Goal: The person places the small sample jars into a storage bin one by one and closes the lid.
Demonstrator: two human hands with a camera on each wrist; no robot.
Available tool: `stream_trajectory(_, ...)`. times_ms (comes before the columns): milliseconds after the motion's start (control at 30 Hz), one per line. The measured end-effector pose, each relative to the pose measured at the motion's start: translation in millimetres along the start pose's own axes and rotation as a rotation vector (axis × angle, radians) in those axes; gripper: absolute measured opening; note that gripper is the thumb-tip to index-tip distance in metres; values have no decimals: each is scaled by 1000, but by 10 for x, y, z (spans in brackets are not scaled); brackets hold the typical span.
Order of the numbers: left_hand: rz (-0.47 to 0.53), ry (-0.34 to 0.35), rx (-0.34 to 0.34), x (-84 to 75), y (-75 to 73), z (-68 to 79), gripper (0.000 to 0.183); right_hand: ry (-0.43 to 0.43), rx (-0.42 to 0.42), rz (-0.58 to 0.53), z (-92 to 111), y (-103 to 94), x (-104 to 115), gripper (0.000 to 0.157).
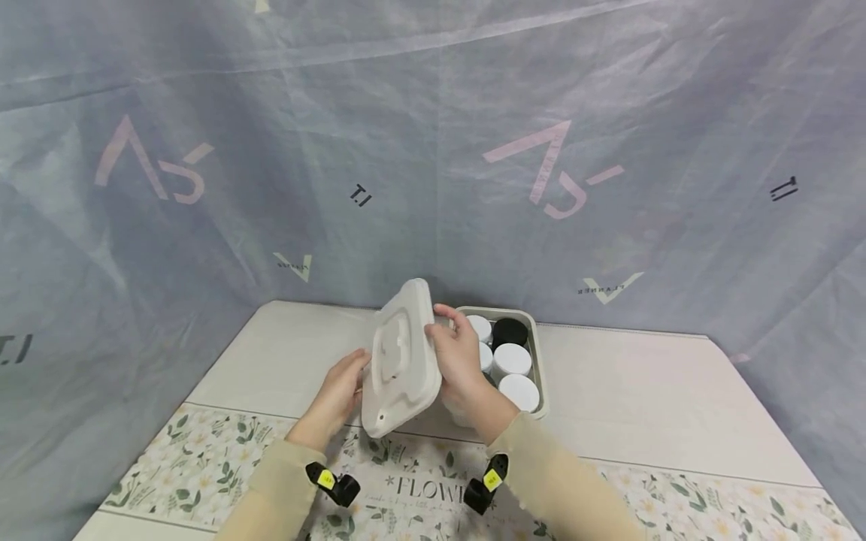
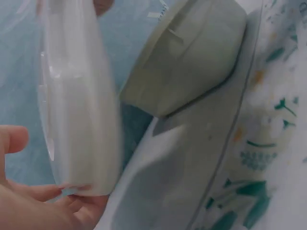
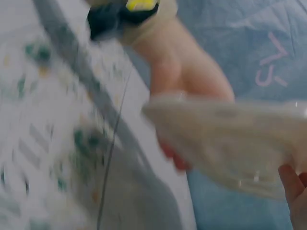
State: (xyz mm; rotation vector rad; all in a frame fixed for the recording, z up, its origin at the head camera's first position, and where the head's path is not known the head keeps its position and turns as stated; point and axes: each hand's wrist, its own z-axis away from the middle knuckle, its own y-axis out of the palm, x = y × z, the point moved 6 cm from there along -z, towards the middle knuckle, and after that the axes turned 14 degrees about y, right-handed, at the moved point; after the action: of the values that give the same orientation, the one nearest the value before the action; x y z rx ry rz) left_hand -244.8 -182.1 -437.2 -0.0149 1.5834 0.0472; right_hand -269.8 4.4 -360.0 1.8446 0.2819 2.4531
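Observation:
A whitish plastic box lid [image 1: 388, 398] is raised and tilted nearly on edge between both hands. My left hand [image 1: 338, 387] holds its left edge; in the right wrist view that hand [image 3: 187, 72] has fingers beneath the lid [image 3: 225, 129]. On the opposite edge, my right hand [image 1: 458, 357] grips with thumb and fingers, only partly seen in the right wrist view. Behind the right hand stands the open box [image 1: 541, 387], holding several round-topped containers: white tops [image 1: 519, 392] and a black one [image 1: 510, 332]. The right forearm and hand hide part of the box.
Under everything lies a pale table mat [image 1: 622, 391] with a floral printed band [image 1: 203, 458] along the front. A grey-blue printed cloth [image 1: 433, 150] hangs behind and at both sides. The box stands near the mat's back edge.

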Motion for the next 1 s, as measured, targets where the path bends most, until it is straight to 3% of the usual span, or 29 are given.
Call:
stream_trajectory(167,10,49,-51,-110,75,-40,60,-140,-57,263,-7,-284,84,40)
stream_trajectory(300,-42,106,-53,-216,218,-62,53,-196,-100,410,-2,-500,109,46)
stream_trajectory(600,-143,162,5,-335,634,-154,58,-228,-137,489,8,-903,163,54)
stream_trajectory(800,-223,244,77,-414,920,-221,67,-158,-184,527,-24,-1136,136,57)
stream_trajectory(1000,-263,276,145,-392,1150,-284,69,-104,-224,540,-19,-1328,118,60)
